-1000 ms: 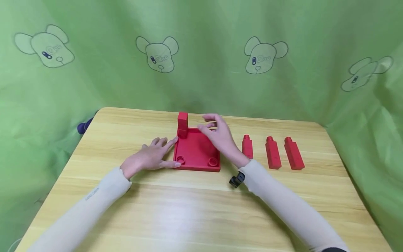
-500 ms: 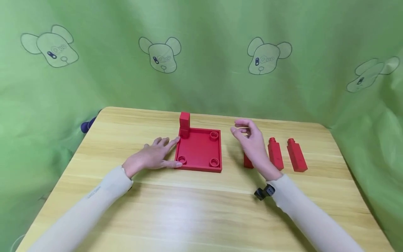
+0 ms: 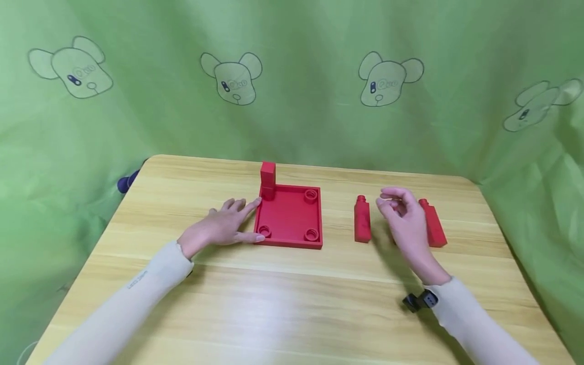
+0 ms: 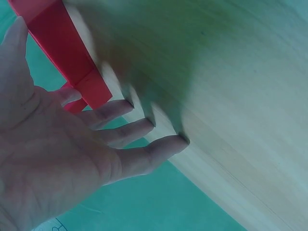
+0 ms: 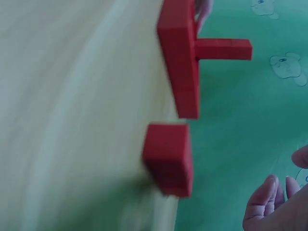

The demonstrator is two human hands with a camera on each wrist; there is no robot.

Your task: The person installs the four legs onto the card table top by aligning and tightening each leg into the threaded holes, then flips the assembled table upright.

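Plainly, my left hand (image 3: 223, 226) lies with its fingers straight and spread apart, gripping nothing, the index finger and thumb meeting the left edge of the red tray (image 3: 287, 243). That tray sits flat on the pale wooden table (image 3: 274, 314), square and shallow with a low raised rim, the same plain red all over. At its far left corner a square-sided red post (image 3: 267, 177) stands upright, and each of the other three corners bears a round, hollow socket (image 3: 311, 196). To the right of the tray, well apart from it, a red block (image 3: 362, 222) lies on the wood, long and square-sided, its narrow round neck pointing away from me. Next comes my right hand (image 3: 407, 225), its fingers loosely bent, thumb and fingertips apart, holding nothing. Partly covered by it, a matching red bar (image 3: 436, 230) lies farthest right, neck also away from me.
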